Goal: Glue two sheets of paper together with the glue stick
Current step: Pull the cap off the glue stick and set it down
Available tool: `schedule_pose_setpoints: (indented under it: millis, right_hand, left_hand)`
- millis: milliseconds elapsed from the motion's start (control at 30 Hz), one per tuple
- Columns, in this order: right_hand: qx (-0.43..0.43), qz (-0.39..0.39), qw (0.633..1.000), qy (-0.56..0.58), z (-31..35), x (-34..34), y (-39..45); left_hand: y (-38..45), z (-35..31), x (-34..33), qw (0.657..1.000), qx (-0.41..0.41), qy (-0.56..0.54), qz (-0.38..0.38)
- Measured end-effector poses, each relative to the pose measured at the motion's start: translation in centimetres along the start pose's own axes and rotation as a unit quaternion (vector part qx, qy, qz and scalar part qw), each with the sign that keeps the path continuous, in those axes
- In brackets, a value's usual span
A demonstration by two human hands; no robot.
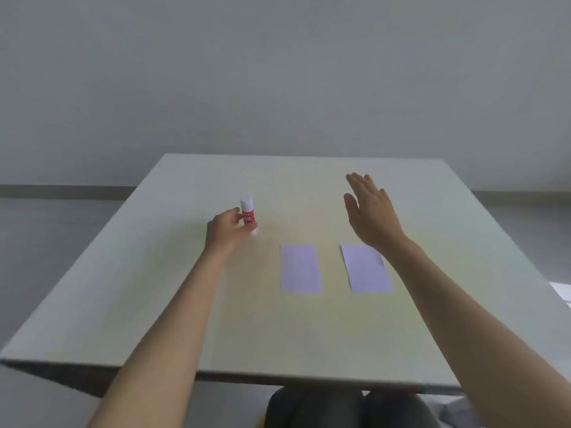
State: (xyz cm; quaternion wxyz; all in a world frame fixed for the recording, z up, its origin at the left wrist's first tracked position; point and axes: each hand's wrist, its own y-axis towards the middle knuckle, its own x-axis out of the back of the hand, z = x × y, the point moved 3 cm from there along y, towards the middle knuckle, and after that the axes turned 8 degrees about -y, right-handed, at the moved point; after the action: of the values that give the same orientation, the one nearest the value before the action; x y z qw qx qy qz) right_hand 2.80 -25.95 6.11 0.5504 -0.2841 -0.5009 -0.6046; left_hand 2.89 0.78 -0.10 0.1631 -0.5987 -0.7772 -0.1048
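the left hand [227, 231] pinches the glue stick [248, 218] upright, its base at or just above the table [154, 304]. the right hand [372, 211] hovers flat with fingers spread, beyond the right sheet [366, 268]; its wrist covers that sheet's far corner. the left sheet [300, 268] lies between the hands. the stick's label is too blurred to read. pale tabletop, grey wall behind.

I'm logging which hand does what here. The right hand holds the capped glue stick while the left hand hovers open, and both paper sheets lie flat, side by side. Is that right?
Not quite: the hands are swapped. In the head view the left hand holds the capped glue stick, while the right hand hovers open. The two paper sheets do lie flat, side by side on the table.
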Motion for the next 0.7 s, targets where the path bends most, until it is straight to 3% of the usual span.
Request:
schedule_pose_setpoints:
  millis: [333,467,600,700]
  right_hand:
    - [0.056,-0.002,0.998,0.001,3.9,-2.0,1.6]
    - [0.062,-0.012,0.995,0.075,6.0,-1.6,1.8]
    - [0.015,0.000,0.989,0.150,7.3,-1.5,1.7]
    - [-0.020,0.016,0.977,0.210,7.0,-1.5,1.1]
  left_hand:
    - [1.1,1.2,-1.4,0.996,-0.019,-0.005,-0.082]
    - [0.8,-0.2,-0.4,0.991,-0.103,0.047,-0.070]
    - [-0.8,-3.4,0.3,0.965,-0.218,0.137,-0.053]
    - [-2.3,-5.1,0.1,0.949,-0.260,0.173,-0.031]
